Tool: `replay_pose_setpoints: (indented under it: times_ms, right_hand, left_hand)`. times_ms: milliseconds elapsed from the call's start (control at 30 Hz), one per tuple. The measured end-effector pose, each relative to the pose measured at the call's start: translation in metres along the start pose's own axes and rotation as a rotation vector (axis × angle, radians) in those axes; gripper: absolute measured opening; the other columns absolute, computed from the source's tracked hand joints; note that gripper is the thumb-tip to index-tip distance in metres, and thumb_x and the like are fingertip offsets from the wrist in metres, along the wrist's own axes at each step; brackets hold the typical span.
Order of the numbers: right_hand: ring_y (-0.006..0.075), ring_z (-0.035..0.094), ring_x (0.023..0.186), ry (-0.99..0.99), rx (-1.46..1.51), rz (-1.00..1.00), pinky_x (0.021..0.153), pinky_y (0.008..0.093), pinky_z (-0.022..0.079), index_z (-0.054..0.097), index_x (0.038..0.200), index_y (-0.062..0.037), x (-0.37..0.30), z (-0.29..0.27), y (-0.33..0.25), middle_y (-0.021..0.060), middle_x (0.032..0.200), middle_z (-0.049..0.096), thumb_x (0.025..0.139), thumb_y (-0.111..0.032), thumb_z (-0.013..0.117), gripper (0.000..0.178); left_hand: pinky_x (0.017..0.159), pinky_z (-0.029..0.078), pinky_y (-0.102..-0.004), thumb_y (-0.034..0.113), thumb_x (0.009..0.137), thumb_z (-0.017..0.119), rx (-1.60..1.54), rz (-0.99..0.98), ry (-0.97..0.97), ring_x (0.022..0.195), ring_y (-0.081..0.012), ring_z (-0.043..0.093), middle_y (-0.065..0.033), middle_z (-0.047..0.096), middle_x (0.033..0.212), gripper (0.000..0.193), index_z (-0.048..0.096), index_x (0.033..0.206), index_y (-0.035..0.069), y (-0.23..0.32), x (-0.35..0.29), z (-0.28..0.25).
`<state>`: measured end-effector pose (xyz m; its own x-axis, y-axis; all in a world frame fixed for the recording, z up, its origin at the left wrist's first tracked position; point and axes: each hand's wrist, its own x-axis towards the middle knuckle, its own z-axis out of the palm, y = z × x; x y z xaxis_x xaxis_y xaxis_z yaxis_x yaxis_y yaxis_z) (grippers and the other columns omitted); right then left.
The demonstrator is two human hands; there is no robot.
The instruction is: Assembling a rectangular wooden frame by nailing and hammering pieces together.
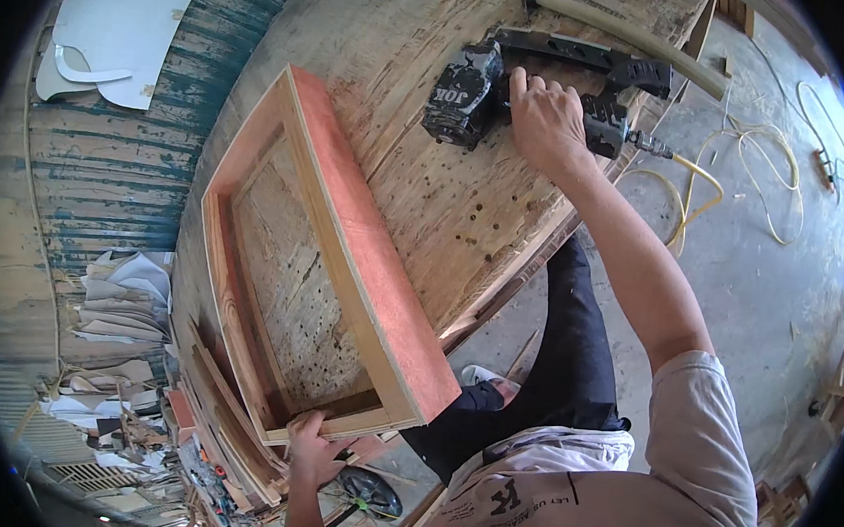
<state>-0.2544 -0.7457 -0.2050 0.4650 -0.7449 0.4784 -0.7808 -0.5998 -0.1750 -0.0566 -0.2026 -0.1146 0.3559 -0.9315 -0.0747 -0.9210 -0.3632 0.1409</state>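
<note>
A black pneumatic nail gun (549,83) lies on its side at the upper centre of the frame, on a worn plywood table (445,197) pocked with small holes. It is covered by the right hand (546,124), whose grip is closed over the body of the tool, the fingers wrapped round its middle. A yellow air hose (697,189) is coupled to the rear of the nail gun and is seen looping over the concrete floor (769,285) at the right. A pale length of tubing (639,37) lies just beyond the tool, near the top edge.

Left of centre, a rectangular wooden frame (316,257) with a reddish face is laid flat on the table, running from the upper left toward the lower centre. Its near corner is grasped by the left hand (314,448), thumb on top. Loose wooden strips (229,416) are stacked beside that corner. White paper sheets (117,32) are seen at the upper left, on a teal-streaked surface.
</note>
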Motion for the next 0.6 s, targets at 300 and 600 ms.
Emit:
replay_pose_setpoints:
  times_ms: [300, 600]
  right_hand:
    - [0.0252, 0.067, 0.076, 0.003, -0.009, -0.006, 0.065, 0.0372, 0.048, 0.055, 0.104, 0.0058, 0.003, 0.001, 0.001, 0.0140, 0.080, 0.065, 0.077, -0.010, 0.065, 0.033]
    - [0.0274, 0.069, 0.083, -0.158, 0.017, -0.016, 0.070, 0.0386, 0.052, 0.055, 0.110, 0.0073, 0.006, -0.007, 0.010, 0.0174, 0.089, 0.068, 0.078, -0.009, 0.064, 0.037]
  left_hand:
    - [0.060, 0.052, -0.0402, 0.045, 0.055, 0.086, 0.004, -0.002, -0.020, 0.064, -0.0337, 0.065, -0.0154, 0.062, 0.070, 0.059, 0.063, 0.086, 0.001, -0.005, -0.001, -0.001]
    - [0.060, 0.052, -0.0401, 0.034, 0.049, 0.091, -0.035, 0.004, -0.023, 0.066, -0.0330, 0.066, -0.0137, 0.063, 0.070, 0.056, 0.064, 0.086, 0.002, 0.003, 0.000, -0.002]
